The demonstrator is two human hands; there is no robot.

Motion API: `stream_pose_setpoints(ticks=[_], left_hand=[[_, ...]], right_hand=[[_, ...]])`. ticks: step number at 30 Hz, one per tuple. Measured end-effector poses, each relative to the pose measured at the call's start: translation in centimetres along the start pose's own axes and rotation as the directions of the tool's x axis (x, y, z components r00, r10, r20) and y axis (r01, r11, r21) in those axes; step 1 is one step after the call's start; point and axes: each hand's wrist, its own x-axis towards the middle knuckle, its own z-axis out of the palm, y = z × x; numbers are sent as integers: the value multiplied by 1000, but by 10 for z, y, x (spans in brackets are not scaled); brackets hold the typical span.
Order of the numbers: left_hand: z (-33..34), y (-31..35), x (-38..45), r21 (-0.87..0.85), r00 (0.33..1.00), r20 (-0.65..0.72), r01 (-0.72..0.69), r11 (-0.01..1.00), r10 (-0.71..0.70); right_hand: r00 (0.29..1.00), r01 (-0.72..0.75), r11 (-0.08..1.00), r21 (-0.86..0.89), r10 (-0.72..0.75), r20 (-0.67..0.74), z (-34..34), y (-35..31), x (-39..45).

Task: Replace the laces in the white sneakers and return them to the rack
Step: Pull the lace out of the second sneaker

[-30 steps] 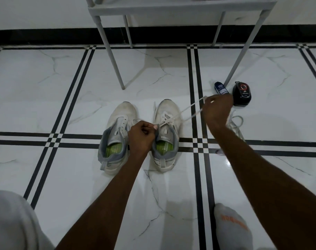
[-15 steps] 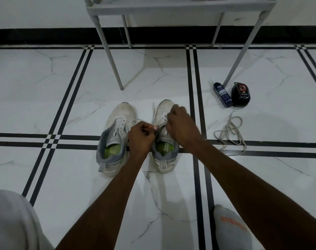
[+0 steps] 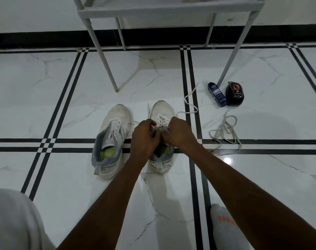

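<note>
Two white sneakers stand side by side on the floor, toes away from me. The left sneaker [image 3: 110,139] has no lace in its eyelets. The right sneaker [image 3: 161,112] is laced part-way with a white lace [image 3: 189,103], whose free end trails off to the right. My left hand [image 3: 144,139] and my right hand [image 3: 178,134] meet over the right sneaker's tongue, fingers curled, pinching the lace at the upper eyelets. What the fingertips hold is partly hidden.
A loose grey lace [image 3: 225,134] lies in a tangle right of the shoes. A blue bottle [image 3: 217,94] and a black polish case [image 3: 234,93] sit by the leg of the white rack [image 3: 106,65]. My socked foot [image 3: 225,230] is at lower right.
My right hand, which was pulling the lace out to the right a second ago, came back to the shoe. The pulled lace end now lies loose on the floor.
</note>
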Motion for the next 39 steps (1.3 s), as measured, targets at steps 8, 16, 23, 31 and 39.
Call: stream_pose_setpoints(ticks=[8, 16, 23, 31, 39], left_hand=[[-15, -14, 8, 48, 996, -86, 34, 998, -30], [5, 23, 17, 432, 974, 122, -225, 873, 191], [3, 18, 30, 365, 992, -13, -114, 924, 127], [-10, 14, 28, 28, 990, 67, -129, 991, 127], [5, 31, 34, 585, 961, 110, -269, 765, 254]], right_hand=[[998, -57, 990, 126, 60, -18, -26, 21, -3], [997, -34, 997, 74, 29, 70, -28, 10, 5], [979, -188, 934, 302, 155, 129, -35, 17, -1], [964, -260, 851, 456, 206, 165, -35, 20, -2], [958, -286, 830, 480, 230, 173, -34, 19, 0]])
